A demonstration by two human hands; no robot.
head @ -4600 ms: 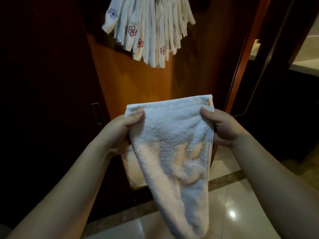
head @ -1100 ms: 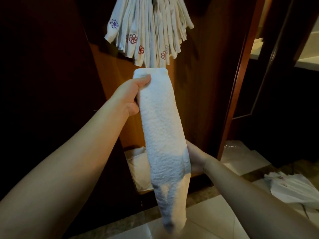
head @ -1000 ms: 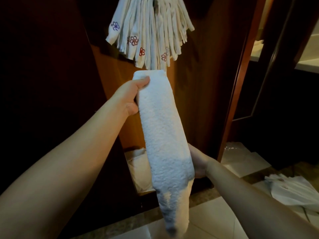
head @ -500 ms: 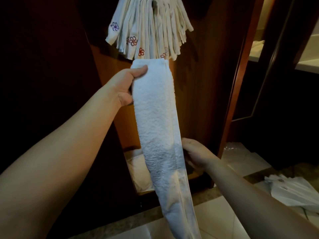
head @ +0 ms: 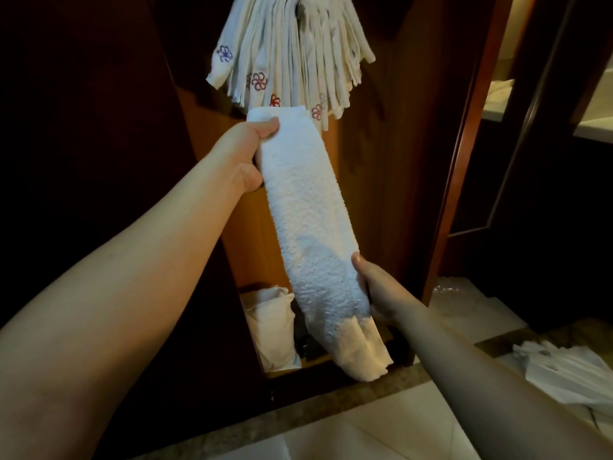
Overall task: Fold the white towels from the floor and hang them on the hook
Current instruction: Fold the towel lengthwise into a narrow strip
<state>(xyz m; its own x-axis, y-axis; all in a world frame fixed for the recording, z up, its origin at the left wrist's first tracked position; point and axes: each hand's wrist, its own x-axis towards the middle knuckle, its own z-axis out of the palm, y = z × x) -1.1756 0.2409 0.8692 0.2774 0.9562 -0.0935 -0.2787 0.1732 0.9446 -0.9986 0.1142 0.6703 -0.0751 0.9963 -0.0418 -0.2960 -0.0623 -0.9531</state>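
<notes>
Dark wooden wardrobe panel (head: 381, 194) carrying a fanned bundle of white towels with embroidered flowers (head: 292, 54). Below it, a long folded white terry towel (head: 311, 227) — left hand (head: 242, 157) pinching its top end, right hand (head: 378, 287) gripping its lower edge. Unfolded white towels (head: 570, 370) lie on the pale tiled floor (head: 381, 433).

The folded towel (head: 311, 227) is white terry cloth, nubbly and matt, with a flatter woven band at its lower end. The hung towels (head: 292, 51) above are thinner white cloth with stitched flower motifs in red and purple. The cabinet panel (head: 381, 180) behind is varnished wood with a dull sheen. The floor (head: 358, 433) is pale polished tile, glossy, bordered by a speckled stone strip (head: 298, 413).
</notes>
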